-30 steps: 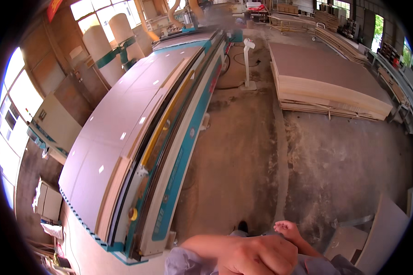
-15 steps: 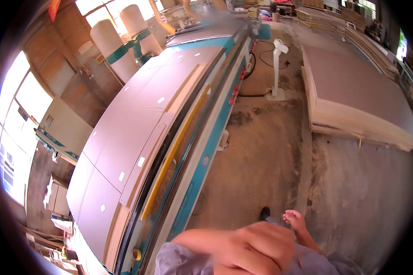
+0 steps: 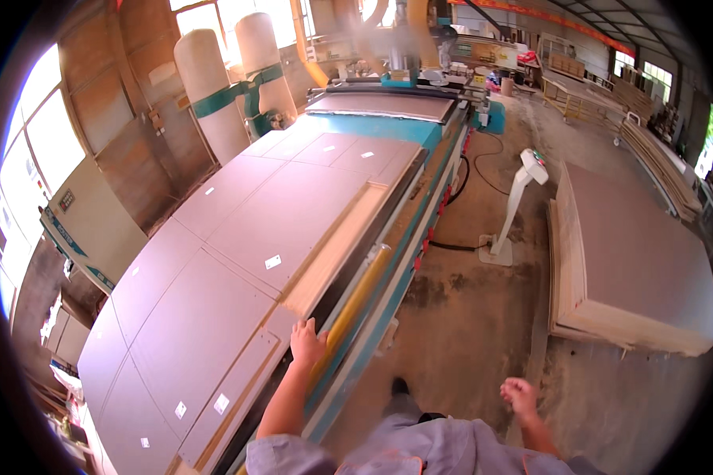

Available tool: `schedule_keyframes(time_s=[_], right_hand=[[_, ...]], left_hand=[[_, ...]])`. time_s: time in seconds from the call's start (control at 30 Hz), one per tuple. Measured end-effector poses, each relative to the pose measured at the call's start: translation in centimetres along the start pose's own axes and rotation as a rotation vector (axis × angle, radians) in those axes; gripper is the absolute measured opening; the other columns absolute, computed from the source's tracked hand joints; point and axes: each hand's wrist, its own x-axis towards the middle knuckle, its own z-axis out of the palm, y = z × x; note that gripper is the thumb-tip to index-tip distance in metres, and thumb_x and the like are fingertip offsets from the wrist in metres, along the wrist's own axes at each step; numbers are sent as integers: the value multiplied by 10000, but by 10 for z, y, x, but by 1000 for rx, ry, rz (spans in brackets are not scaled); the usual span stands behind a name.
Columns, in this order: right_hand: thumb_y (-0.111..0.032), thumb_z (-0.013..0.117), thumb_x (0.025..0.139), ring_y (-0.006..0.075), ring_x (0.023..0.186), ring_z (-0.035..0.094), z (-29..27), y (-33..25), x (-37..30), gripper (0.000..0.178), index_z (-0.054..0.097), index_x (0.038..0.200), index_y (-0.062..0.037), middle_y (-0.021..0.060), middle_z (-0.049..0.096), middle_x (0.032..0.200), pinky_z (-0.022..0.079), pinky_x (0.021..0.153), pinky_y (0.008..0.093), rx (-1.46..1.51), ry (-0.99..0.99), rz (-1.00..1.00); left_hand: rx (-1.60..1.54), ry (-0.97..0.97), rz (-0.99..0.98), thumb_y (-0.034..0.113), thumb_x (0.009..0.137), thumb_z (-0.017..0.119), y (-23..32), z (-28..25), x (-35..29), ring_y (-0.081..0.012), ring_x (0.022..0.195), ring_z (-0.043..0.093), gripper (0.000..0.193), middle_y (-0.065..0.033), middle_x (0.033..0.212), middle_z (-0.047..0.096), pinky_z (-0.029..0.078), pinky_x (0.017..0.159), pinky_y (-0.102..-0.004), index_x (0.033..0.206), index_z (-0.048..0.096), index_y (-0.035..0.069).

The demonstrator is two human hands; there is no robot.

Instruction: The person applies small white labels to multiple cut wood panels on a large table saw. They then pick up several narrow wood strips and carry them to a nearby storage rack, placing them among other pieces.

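My left hand reaches forward over the near edge of a long machine bed, fingers a little apart and nothing in them. Whether it touches the edge I cannot tell. Beside it lie grey-mauve boards, cut into rectangular panels with thin lines between them and small white labels on top. A strip of bare wood-coloured material shows along their right side. Just right of the hand runs a yellow roller along the machine's side. My right hand hangs over the floor with curled fingers, holding nothing visible.
A white control stand rises from the floor, with a cable near its base. To the right lies a large stack of boards. Two tall dust-collector bags stand behind the bed; a cutting head sits at its far end.
My left arm has swung from in front of my body out to the bed's edge. The view has tilted up. My right hand stays low at my side.
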Motion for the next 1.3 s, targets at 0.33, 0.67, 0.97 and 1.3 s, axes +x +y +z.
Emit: schedule_keyframes(time_s=[0.33, 0.67, 0.97, 1.3], right_hand=[[-35, 613, 838, 151, 763, 644, 110, -83, 127, 259, 581, 1079, 53, 108, 676, 923, 512, 660, 245, -166, -274, 138], [-135, 580, 880, 149, 793, 627, 281, -164, 327, 304, 552, 1167, -39, 70, 652, 958, 507, 668, 265, -133, -731, 105], [-280, 557, 927, 155, 911, 602, 388, -217, 460, 374, 516, 1257, -108, 30, 636, 1057, 470, 816, 300, 638, -550, 338], [-105, 528, 922, 131, 851, 604, 389, -271, 421, 288, 485, 1201, -46, 57, 605, 1041, 510, 729, 265, 539, -714, -73]], left_hand=[[174, -274, -31, 128, 721, 565, -30, 51, 126, -311, 984, 584, 193, -165, 981, 624, 491, 827, -398, 831, 668, 7], [44, -5, -89, 68, 679, 599, 53, -39, 120, -293, 873, 580, 153, -137, 906, 555, 529, 686, -392, 820, 593, 10], [-20, 37, -239, 47, 699, 549, 168, -38, 79, -280, 802, 570, 75, -117, 857, 509, 503, 574, -380, 769, 528, 30], [-377, 196, -426, 92, 810, 576, 189, -13, 20, -338, 772, 552, 80, -131, 863, 495, 467, 610, -421, 845, 517, 51]])
